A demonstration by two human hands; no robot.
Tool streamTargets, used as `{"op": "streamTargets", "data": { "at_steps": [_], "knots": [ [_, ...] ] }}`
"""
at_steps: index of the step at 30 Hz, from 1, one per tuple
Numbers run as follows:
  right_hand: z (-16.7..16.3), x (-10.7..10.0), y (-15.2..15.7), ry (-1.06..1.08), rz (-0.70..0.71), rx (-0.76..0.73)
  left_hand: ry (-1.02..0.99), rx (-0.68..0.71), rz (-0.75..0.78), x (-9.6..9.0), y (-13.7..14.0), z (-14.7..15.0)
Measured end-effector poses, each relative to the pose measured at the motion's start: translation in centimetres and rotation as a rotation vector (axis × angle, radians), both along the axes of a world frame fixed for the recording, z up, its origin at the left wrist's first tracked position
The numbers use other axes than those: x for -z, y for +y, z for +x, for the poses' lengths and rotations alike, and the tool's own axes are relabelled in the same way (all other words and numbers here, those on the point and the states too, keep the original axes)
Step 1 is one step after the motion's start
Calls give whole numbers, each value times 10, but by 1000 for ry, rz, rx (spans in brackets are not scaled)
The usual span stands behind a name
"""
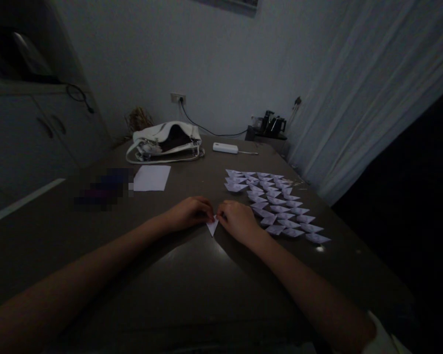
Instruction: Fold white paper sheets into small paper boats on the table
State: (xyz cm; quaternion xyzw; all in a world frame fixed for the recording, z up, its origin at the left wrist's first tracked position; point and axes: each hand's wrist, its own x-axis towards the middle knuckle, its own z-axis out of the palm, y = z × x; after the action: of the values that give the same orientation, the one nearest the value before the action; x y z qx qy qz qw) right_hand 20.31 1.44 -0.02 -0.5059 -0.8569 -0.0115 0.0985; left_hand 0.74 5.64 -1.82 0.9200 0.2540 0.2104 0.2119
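We see left hand (192,212) and right hand (239,220), each grip pinching the paper (212,228), mid-counter (206,290). Uneven finger pressure could skew its fold; right hand straying right could knock the boats (276,201) out of line.

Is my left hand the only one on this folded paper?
No, the left hand and right hand both have fingertips on the folded paper.

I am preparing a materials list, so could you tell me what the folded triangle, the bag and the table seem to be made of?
Folded triangle: matte white paper, judging by its thin, crisp edges.
Bag: perhaps smooth leather or imitation, since its top sags softly; fabric is possible.
Table: hard, slightly glossy surface, with light reflections; stone or laminate, unclear.
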Motion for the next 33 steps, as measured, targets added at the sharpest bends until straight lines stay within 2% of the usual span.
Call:
{"op": "streamTargets", "data": {
  "at_steps": [12,18,28,33],
  "knots": [
    [3,0,8,-48,18,134,-8,3,-29,-3,-3,0],
    [5,3,8,95,28,76,0,-6,-14,-3,-2,-1],
    [-3,-11,-8,49,-70,-38,-9,-8,-3,1,-1,-1],
    [1,-4,-2,106,-79,-30,-3,-15,-14,2,0,-1]
  ]
}}
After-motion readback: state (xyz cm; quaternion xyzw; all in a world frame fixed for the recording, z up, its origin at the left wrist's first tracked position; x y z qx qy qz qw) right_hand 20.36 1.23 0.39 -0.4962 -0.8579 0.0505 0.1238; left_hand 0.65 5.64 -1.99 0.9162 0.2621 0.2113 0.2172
